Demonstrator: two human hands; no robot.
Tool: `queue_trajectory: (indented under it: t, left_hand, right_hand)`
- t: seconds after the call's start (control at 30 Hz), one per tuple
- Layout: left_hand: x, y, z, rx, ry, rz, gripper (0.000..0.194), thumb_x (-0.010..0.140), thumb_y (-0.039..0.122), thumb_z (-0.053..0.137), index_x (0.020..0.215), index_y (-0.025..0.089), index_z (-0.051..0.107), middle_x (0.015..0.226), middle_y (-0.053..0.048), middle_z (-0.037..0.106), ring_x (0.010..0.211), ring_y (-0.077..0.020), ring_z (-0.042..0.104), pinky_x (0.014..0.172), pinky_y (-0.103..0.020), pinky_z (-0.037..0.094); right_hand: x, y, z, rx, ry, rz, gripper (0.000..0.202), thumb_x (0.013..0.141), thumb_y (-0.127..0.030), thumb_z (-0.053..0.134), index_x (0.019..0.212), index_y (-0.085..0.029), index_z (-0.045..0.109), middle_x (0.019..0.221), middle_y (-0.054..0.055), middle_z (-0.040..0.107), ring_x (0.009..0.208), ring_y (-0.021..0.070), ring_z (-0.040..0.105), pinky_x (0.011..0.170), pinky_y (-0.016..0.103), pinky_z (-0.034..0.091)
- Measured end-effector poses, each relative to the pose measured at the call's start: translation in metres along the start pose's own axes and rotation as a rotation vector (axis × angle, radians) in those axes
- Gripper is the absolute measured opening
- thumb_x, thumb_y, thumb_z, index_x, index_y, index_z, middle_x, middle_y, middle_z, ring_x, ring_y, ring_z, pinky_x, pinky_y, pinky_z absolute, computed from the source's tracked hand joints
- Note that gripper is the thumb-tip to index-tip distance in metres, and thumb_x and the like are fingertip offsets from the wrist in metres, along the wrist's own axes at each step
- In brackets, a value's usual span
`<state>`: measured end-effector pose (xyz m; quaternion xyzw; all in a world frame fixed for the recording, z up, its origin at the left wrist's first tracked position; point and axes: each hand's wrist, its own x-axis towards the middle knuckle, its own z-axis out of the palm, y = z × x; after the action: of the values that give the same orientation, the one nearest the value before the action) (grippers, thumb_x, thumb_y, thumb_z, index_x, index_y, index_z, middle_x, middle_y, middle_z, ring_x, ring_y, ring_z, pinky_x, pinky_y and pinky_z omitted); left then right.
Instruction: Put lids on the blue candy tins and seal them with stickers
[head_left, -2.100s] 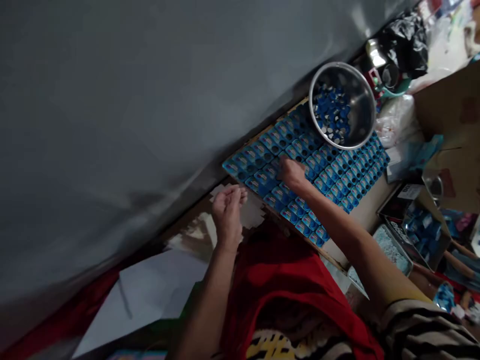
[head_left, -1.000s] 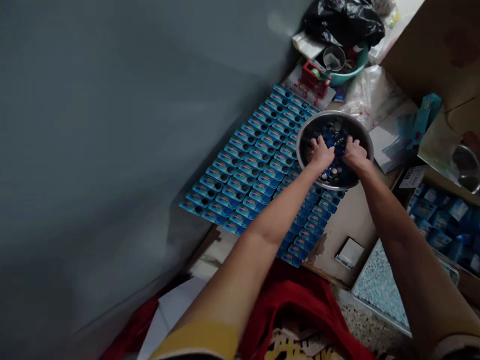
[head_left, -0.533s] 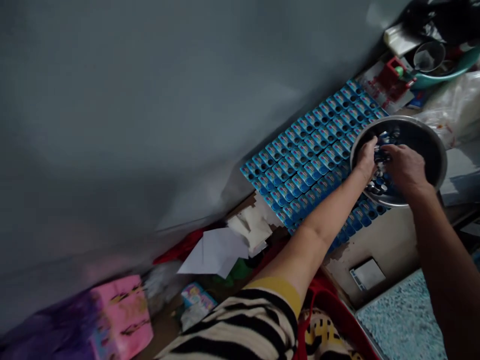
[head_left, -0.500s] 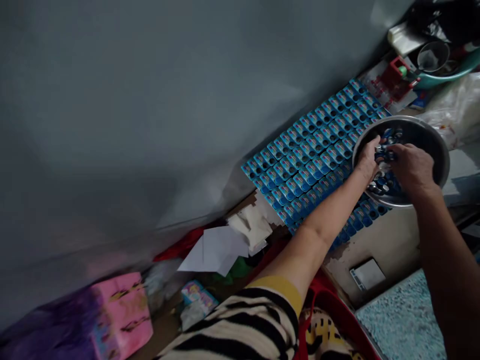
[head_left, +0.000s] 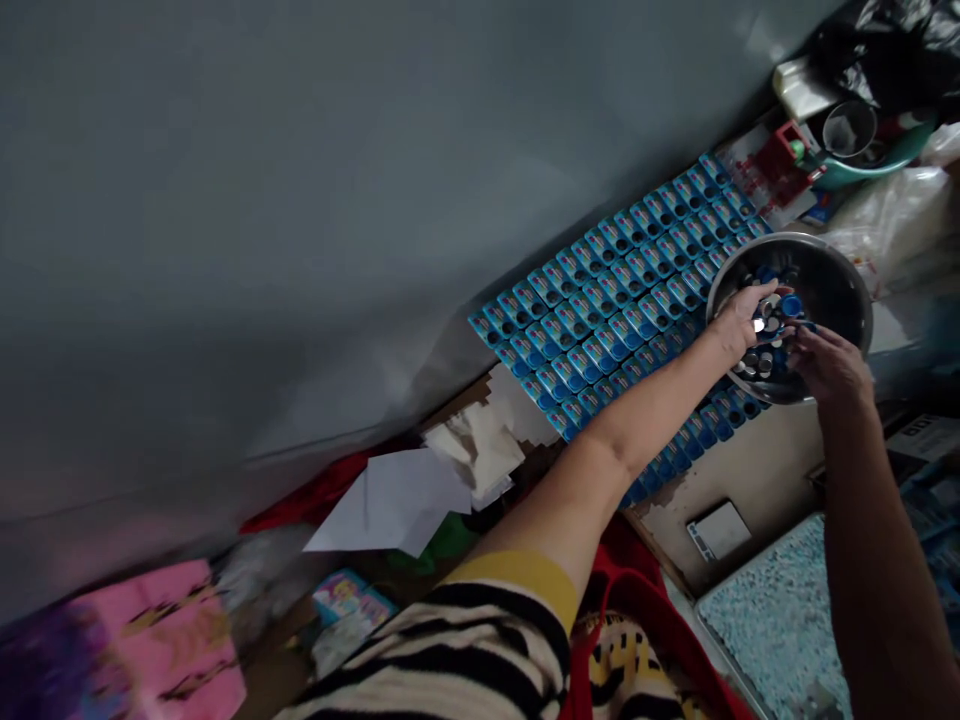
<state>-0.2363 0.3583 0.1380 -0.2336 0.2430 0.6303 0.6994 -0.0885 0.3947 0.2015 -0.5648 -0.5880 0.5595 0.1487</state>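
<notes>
surface: low wooden board [head_left: 757, 470], pale top, chipped near edge, set against grey wall
on it, main: rows of blue packets [head_left: 615, 300] laid flat in a grid
on packets: steel bowl [head_left: 840, 275], far right end
also on board: small white scale [head_left: 718, 530], near edge
left of board: white papers [head_left: 390, 500] on the floor

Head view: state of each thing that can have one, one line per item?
Metal bowl: upright on the blue packs, part-filled with small blue and silver pieces.
Blue packs: laid flat in tight rows.
Left hand: inside the bowl, fingers on the pieces.
Right hand: at the bowl's near rim, fingers curled.
White papers: loose, overlapping.
</notes>
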Motion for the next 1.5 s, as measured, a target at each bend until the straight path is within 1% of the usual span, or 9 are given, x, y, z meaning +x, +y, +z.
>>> queue_trajectory:
  t: [0.13, 0.2, 0.43, 0.63, 0.73, 0.87, 1.07, 1.23, 1.5]
  left_hand:
    - [-0.004, 0.001, 0.007, 0.098, 0.038, 0.000, 0.008, 0.093, 0.026, 0.070, 0.095, 0.019, 0.074, 0.082, -0.002, 0.070, 0.075, -0.0156, 0.071, 0.091, -0.039, 0.065]
    - [-0.007, 0.002, 0.012, 0.068, 0.061, -0.010, 0.012, 0.092, 0.023, 0.070, 0.103, 0.020, 0.074, 0.084, -0.001, 0.071, 0.077, -0.0161, 0.073, 0.090, -0.038, 0.065]
    - [-0.036, 0.017, 0.016, 0.089, -0.008, -0.087, 0.027, 0.099, 0.021, 0.062, 0.124, 0.017, 0.071, 0.092, -0.006, 0.077, 0.085, -0.0184, 0.077, 0.087, -0.036, 0.066]
    - [-0.101, 0.084, 0.006, 0.279, -0.088, 0.176, 0.037, 0.101, 0.022, 0.064, 0.138, 0.014, 0.065, 0.112, -0.010, 0.079, 0.109, -0.0273, 0.078, 0.093, -0.044, 0.066]
    - [-0.158, 0.137, -0.029, 0.379, -0.029, 0.333, 0.038, 0.104, 0.022, 0.061, 0.141, 0.014, 0.063, 0.117, -0.007, 0.077, 0.115, -0.0287, 0.076, 0.095, -0.046, 0.065]
    - [-0.235, 0.189, -0.113, 0.409, 0.154, 0.451, 0.036, 0.102, 0.023, 0.062, 0.137, 0.017, 0.068, 0.111, -0.007, 0.078, 0.113, -0.0278, 0.076, 0.093, -0.044, 0.065]
    - [-0.284, 0.193, -0.225, 0.150, 0.281, 0.434, 0.035, 0.100, 0.022, 0.057, 0.132, 0.018, 0.071, 0.104, -0.011, 0.082, 0.105, -0.0285, 0.079, 0.087, -0.044, 0.068]
    - [-0.288, 0.177, -0.257, -0.019, 0.231, 0.344, 0.036, 0.101, 0.021, 0.054, 0.132, 0.017, 0.071, 0.102, -0.012, 0.083, 0.099, -0.0279, 0.081, 0.082, -0.044, 0.070]
    - [-0.287, 0.160, -0.277, -0.069, 0.231, 0.282, 0.035, 0.100, 0.024, 0.056, 0.131, 0.022, 0.073, 0.105, -0.010, 0.084, 0.102, -0.0277, 0.081, 0.081, -0.041, 0.069]
  right_hand:
    - [-0.042, -0.003, 0.006, 0.020, 0.419, -0.286, 0.029, 0.066, -0.035, 0.072, 0.093, -0.031, 0.083, 0.076, 0.008, 0.071, 0.060, 0.0184, 0.059, 0.058, 0.038, 0.048]
    - [-0.071, 0.002, 0.011, 0.057, 0.504, -0.343, 0.031, 0.066, -0.034, 0.071, 0.094, -0.030, 0.083, 0.067, 0.002, 0.066, 0.054, 0.0158, 0.057, 0.053, 0.033, 0.045]
    - [-0.151, 0.041, 0.036, 0.192, 0.280, -0.128, 0.037, 0.073, -0.042, 0.080, 0.102, -0.021, 0.075, 0.069, -0.003, 0.068, 0.052, 0.0106, 0.056, 0.051, 0.023, 0.041]
    - [-0.169, 0.056, 0.092, 0.110, -0.103, -0.016, 0.036, 0.076, -0.049, 0.081, 0.101, -0.025, 0.075, 0.076, -0.002, 0.069, 0.063, 0.0167, 0.067, 0.062, 0.031, 0.056]
    - [-0.154, 0.063, 0.140, -0.013, -0.224, -0.040, 0.030, 0.076, -0.047, 0.077, 0.095, -0.024, 0.078, 0.075, 0.000, 0.070, 0.067, 0.0178, 0.065, 0.063, 0.030, 0.054]
    - [-0.118, 0.056, 0.220, -0.306, -0.231, -0.264, 0.025, 0.082, -0.040, 0.069, 0.097, -0.023, 0.080, 0.085, 0.002, 0.075, 0.077, 0.0201, 0.068, 0.074, 0.032, 0.055]
    - [-0.086, 0.023, 0.319, -1.001, -0.378, -0.527, 0.022, 0.091, -0.023, 0.063, 0.102, -0.023, 0.082, 0.111, 0.008, 0.078, 0.101, 0.0227, 0.071, 0.089, 0.031, 0.050]
    - [-0.083, 0.012, 0.349, -1.294, -0.437, -0.488, 0.020, 0.093, -0.022, 0.062, 0.101, -0.025, 0.079, 0.114, 0.007, 0.079, 0.103, 0.0238, 0.072, 0.080, 0.030, 0.047]
    - [-0.062, -0.006, 0.368, -1.458, -0.390, -0.371, 0.028, 0.080, -0.030, 0.086, 0.105, -0.030, 0.074, 0.108, 0.007, 0.080, 0.100, 0.0303, 0.073, 0.079, 0.035, 0.050]
